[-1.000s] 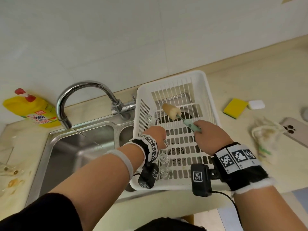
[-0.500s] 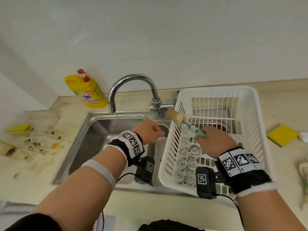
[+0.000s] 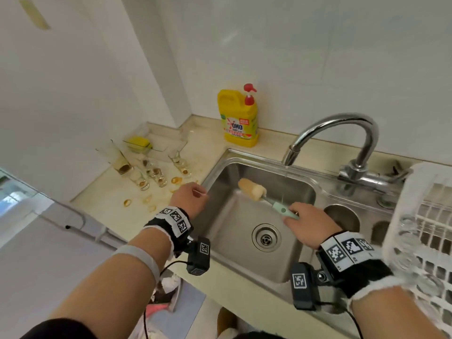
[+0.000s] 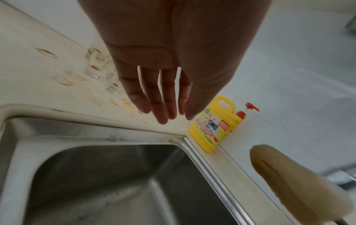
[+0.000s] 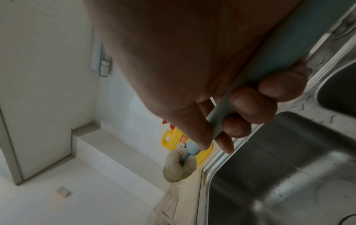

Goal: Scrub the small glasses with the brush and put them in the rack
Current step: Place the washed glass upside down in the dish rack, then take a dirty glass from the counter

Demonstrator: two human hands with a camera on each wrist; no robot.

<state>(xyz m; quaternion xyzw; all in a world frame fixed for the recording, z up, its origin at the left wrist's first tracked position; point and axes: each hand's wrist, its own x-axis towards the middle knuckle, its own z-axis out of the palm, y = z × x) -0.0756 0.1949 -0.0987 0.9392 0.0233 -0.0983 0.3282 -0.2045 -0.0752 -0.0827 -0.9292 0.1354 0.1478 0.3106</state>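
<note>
The person is standing at a stainless sink (image 3: 244,253), both forearms reaching over the basin.

R hand (image 3: 308,223): fingers are curling round the mint-green handle of a sponge-head bottle brush (image 3: 254,190), thumb lying along the handle. The brush is pointing up and to the left, its beige foam head hanging above the basin, not touching the steel. In the R wrist view the fingers (image 5: 250,106) are wrapping the handle with the foam head (image 5: 177,169) beyond them.

L hand (image 3: 188,198): it is hovering over the sink's left rim, holding nothing. In the L wrist view the fingers (image 4: 154,97) are hanging straight, narrowly spread, tips apart from the counter (image 4: 38,68).

Small glasses:
- Dirty shot glasses (image 3: 151,174) are standing in a loose group on the counter left of the sink, beyond the L hand, w/ brown residue inside and ring stains around them.
- A taller stained glass (image 3: 117,160) is standing beside that group.
- Several clear glasses (image 3: 406,231) are sitting in the white plastic dish rack (image 3: 415,182) at the right edge; exact count cannot be told due to blur.

A thin stream is running from the chrome gooseneck faucet (image 3: 342,128). A yellow detergent pump bottle (image 3: 241,118) is standing against the wall behind the sink's left corner.
</note>
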